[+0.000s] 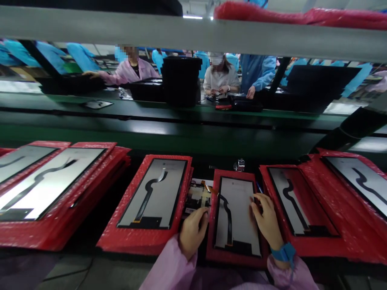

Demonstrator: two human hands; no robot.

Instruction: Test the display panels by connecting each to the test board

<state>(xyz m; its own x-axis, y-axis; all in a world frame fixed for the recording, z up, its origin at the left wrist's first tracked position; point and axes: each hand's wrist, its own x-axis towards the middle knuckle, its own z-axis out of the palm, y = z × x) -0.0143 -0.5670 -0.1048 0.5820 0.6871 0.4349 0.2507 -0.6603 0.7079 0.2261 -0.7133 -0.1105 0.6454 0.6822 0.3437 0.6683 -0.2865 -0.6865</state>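
Observation:
A display panel (242,213) with a black ribbon cable (228,219) lies on a red pad (237,174) in front of me. Its orange connector end reaches left over a circuit board (196,197). My left hand (192,233) is at the board's near edge, fingers curled in and thumb close to them; whatever they hold is hidden. At the panel's right edge rests my right hand (266,219), thumb and fingers apart, fingertips over the panel. A blue band (283,253) circles the right wrist.
More panels on red bubble-wrap sleeves lie to the left (154,193) and right (299,201). A small metallic object (240,164) sits behind the pad. Beyond runs a green conveyor (187,139) with black trays (180,80); people work across it. A shelf beam (121,30) crosses overhead.

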